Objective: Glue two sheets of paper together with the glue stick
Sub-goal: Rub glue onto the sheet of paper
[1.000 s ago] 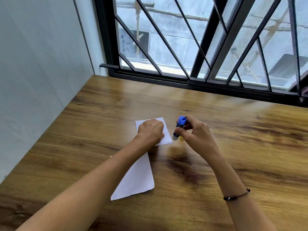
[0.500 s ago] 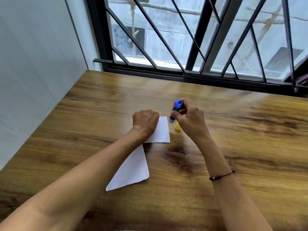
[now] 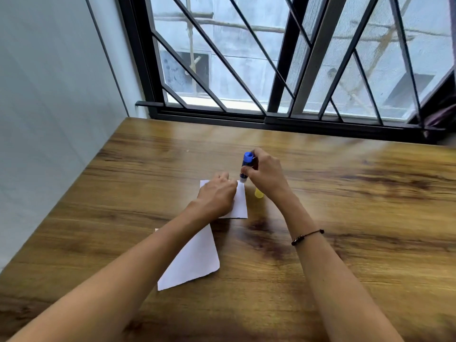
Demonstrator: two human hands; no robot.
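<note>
Two hands work close together near the middle of the wooden surface [image 3: 345, 218]. The left hand [image 3: 217, 196] lies knuckles up with its fingers curled loosely, pressing down on the upper sheet of paper [image 3: 240, 203]. The right hand [image 3: 265, 175] is closed around the glue stick [image 3: 245, 169], thumb and fingers gripping its barrel, and holds it nearly upright with the blue end up and the pale tip down at the sheet's far right corner. That upper sheet is small, white and mostly covered by the left hand. A second, longer white sheet [image 3: 195, 262] lies nearer the person, partly under the left forearm, its corner slightly curled. A small yellow cap [image 3: 258, 193] rests on the wood just right of the upper sheet, partly hidden by the right wrist. A dark bracelet [image 3: 307, 236] circles that wrist. A barred window [image 3: 271, 70] stands beyond the surface.
</note>
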